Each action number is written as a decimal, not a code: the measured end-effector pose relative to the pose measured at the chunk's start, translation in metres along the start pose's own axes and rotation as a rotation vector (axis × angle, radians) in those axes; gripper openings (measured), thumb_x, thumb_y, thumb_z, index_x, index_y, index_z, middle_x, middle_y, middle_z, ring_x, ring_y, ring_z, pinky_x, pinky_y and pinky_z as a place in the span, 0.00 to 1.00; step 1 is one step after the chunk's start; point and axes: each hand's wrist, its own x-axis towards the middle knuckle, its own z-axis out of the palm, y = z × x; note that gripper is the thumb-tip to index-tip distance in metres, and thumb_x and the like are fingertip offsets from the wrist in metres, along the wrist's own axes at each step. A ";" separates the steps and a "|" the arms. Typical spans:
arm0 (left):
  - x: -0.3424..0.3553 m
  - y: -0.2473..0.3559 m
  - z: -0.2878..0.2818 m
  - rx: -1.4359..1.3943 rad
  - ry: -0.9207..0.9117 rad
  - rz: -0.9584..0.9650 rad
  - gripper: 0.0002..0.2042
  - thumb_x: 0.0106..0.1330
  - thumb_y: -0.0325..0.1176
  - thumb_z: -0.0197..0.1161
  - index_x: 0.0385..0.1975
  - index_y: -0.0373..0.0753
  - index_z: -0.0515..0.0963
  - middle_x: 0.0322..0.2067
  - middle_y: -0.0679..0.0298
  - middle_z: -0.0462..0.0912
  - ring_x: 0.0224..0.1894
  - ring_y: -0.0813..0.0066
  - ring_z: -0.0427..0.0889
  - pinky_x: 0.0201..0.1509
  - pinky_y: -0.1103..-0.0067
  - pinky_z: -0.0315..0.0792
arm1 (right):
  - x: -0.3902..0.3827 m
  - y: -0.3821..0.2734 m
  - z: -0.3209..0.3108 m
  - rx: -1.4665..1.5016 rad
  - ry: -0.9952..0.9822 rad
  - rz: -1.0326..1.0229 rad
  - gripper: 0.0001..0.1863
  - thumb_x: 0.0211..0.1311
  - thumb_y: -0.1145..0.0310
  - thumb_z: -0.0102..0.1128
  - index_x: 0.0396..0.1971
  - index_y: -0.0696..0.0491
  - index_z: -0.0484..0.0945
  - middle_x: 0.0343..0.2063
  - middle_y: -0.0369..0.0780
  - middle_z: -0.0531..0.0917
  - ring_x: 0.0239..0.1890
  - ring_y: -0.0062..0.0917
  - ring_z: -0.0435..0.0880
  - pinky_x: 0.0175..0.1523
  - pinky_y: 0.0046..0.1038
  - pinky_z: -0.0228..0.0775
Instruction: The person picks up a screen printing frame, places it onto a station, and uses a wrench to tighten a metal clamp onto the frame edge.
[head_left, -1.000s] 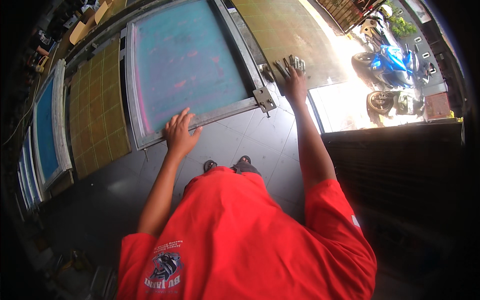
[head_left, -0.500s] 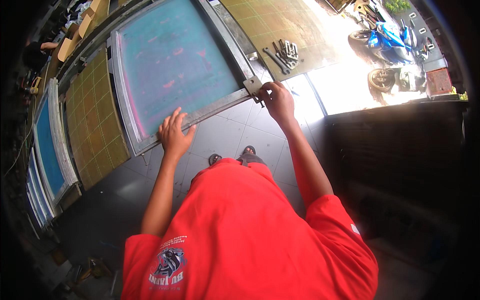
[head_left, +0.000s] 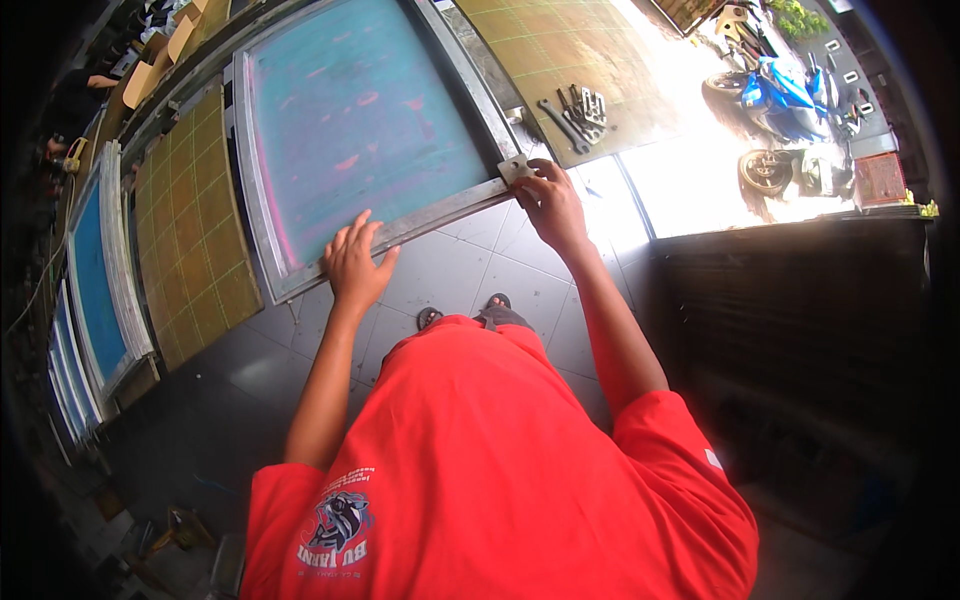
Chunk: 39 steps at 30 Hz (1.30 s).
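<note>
A screen-printing frame (head_left: 440, 214) with a metal border and teal, pink-stained mesh (head_left: 350, 125) lies in front of me. My left hand (head_left: 358, 268) rests on its near bar with the fingers stretched out. At the near right corner sits a small metal bracket (head_left: 514, 169) with a hole in it. My right hand (head_left: 553, 208) pinches this bracket by its right side, thumb below and forefinger on top. The fingers hide the bracket's underside.
Yellowish gridded boards (head_left: 198, 225) flank the frame. Wrenches (head_left: 565, 127) and metal plates (head_left: 593, 108) lie on the right one. More blue screens (head_left: 95, 270) stand at left. A blue motorcycle (head_left: 787, 98) is outside, far right. Beside boxes, a person's arm (head_left: 102, 81) shows.
The frame and boards appear slightly farther right in view. My right hand's fingers have shifted on the bracket, covering the bolts that showed beneath it. My left hand still rests on the bar.
</note>
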 end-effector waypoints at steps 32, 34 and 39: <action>-0.003 -0.007 0.003 -0.011 0.027 0.050 0.21 0.58 0.46 0.64 0.48 0.42 0.76 0.60 0.64 0.72 0.59 0.62 0.69 0.61 0.66 0.58 | -0.010 -0.012 0.008 0.006 0.019 0.279 0.37 0.45 0.62 0.75 0.57 0.54 0.71 0.44 0.45 0.81 0.50 0.37 0.78 0.53 0.35 0.70; -0.002 -0.008 0.003 -0.022 0.028 0.058 0.21 0.59 0.46 0.63 0.49 0.42 0.76 0.60 0.64 0.72 0.59 0.62 0.69 0.61 0.66 0.58 | -0.010 -0.006 0.010 0.010 0.031 0.234 0.37 0.44 0.63 0.75 0.57 0.54 0.71 0.44 0.45 0.81 0.49 0.38 0.78 0.54 0.35 0.70; -0.003 -0.009 0.005 -0.011 0.029 0.066 0.22 0.59 0.47 0.63 0.49 0.42 0.75 0.61 0.64 0.71 0.59 0.61 0.68 0.62 0.65 0.57 | -0.004 -0.003 0.004 0.078 -0.002 0.231 0.36 0.42 0.62 0.77 0.54 0.56 0.72 0.44 0.46 0.81 0.50 0.38 0.78 0.55 0.35 0.69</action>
